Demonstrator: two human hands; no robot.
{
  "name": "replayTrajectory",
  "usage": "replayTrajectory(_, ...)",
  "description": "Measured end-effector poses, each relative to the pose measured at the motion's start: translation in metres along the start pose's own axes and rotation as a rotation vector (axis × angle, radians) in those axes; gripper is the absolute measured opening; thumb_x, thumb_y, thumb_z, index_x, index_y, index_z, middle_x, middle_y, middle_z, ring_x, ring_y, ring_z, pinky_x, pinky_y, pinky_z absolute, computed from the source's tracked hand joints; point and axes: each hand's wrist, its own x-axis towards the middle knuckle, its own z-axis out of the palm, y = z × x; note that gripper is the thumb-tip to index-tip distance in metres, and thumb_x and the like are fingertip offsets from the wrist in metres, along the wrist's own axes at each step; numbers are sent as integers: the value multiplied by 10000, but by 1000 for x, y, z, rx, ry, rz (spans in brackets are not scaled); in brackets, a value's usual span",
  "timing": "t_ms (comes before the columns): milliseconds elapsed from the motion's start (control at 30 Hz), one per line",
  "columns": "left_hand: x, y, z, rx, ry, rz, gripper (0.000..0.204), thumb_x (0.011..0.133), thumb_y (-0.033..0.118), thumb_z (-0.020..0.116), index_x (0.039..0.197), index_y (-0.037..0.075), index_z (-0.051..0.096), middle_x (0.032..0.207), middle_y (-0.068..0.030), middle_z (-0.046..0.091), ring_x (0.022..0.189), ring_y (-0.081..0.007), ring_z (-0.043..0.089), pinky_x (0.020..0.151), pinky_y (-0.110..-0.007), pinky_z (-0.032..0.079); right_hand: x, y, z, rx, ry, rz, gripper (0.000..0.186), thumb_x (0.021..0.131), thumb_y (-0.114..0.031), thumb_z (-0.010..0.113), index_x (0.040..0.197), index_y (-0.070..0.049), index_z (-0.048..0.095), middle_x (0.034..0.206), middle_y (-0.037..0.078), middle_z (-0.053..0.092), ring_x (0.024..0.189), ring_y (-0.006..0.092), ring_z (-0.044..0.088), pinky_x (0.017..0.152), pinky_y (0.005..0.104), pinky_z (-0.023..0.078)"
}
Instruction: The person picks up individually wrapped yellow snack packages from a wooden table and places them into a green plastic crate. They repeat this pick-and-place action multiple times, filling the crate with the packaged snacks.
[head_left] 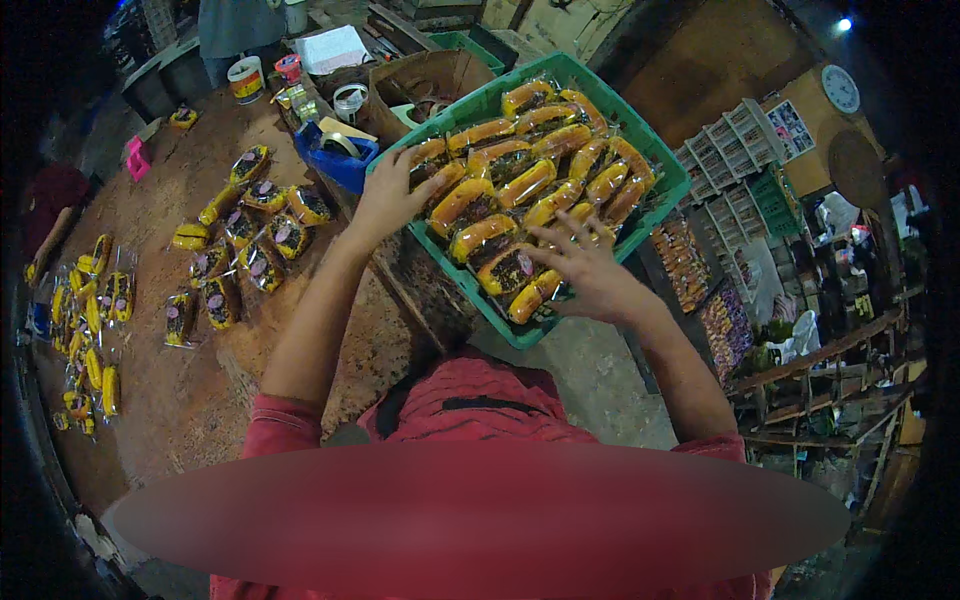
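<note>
Toward one o'clock, glossy yellow-brown, dark-topped buns in clear film (525, 185) crowd a rectangular green plastic crate (675, 180). Your right hand (590, 270) splays over them; your left hand (398, 195), thumb and fingers parted, lies at the crate's nine o'clock edge.

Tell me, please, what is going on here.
A person is handling clear-wrapped buns in a green crate. Their left hand is at the crate's left end; their right hand is spread over buns at its near right side. More wrapped buns lie on the brown table to the left.
</note>
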Motion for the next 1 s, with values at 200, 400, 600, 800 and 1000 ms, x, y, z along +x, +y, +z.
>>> replayTrajectory(200, -3, -5, 7, -119, -44, -41, 800, 940, 481, 753, 1488, -35, 482, 1447, -267, 552, 1350, -438, 536, 1151, -487, 429, 17, -12, 16, -89, -98, -33, 1266, 669, -314, 953, 1696, -309, 212, 1769, 66, 185, 1635, 418, 83, 1290, 662, 57)
replayTrajectory(400, -5, -14, 7, 17, -93, -13, 1022, 773, 520, 877, 1522, -25, 445, 1475, -275, 529, 1379, -447, 507, 1168, -496, 415, 32, -4, 20, -87, -20, -84, 1403, 562, -418, 989, 1705, -259, 192, 1769, 45, 203, 1640, 407, 64, 1266, 709, 33)
replayTrajectory(600, -6, -15, 8, 16, -131, -30, 1050, 747, 526, 892, 1567, 52, 441, 1505, -270, 516, 1402, -445, 494, 1183, -499, 405, 45, -4, 18, -189, -56, -172, 1377, 565, -448, 970, 1699, -235, 218, 1743, -3, 293, 1630, 428, 83, 1266, 711, -8)
replayTrajectory(800, -1, 0, -8, 33, -197, -40, 1001, 769, 502, 891, 1566, 79, 458, 1495, -276, 529, 1395, -444, 514, 1183, -493, 417, 40, -5, 14, -133, -46, -176, 1249, 625, -410, 966, 1669, -227, 305, 1719, 18, 344, 1633, 424, 90, 1259, 728, -17)
replayTrajectory(1000, 36, 36, -10, -102, -68, -62, 725, 914, 446, 782, 1472, 49, 542, 1380, -255, 606, 1288, -423, 597, 1086, -490, 486, -7, 45, -11, 39, 171, 60, 1127, 705, -275, 939, 1654, -219, 332, 1741, 48, 280, 1618, 441, 155, 1259, 717, 109)
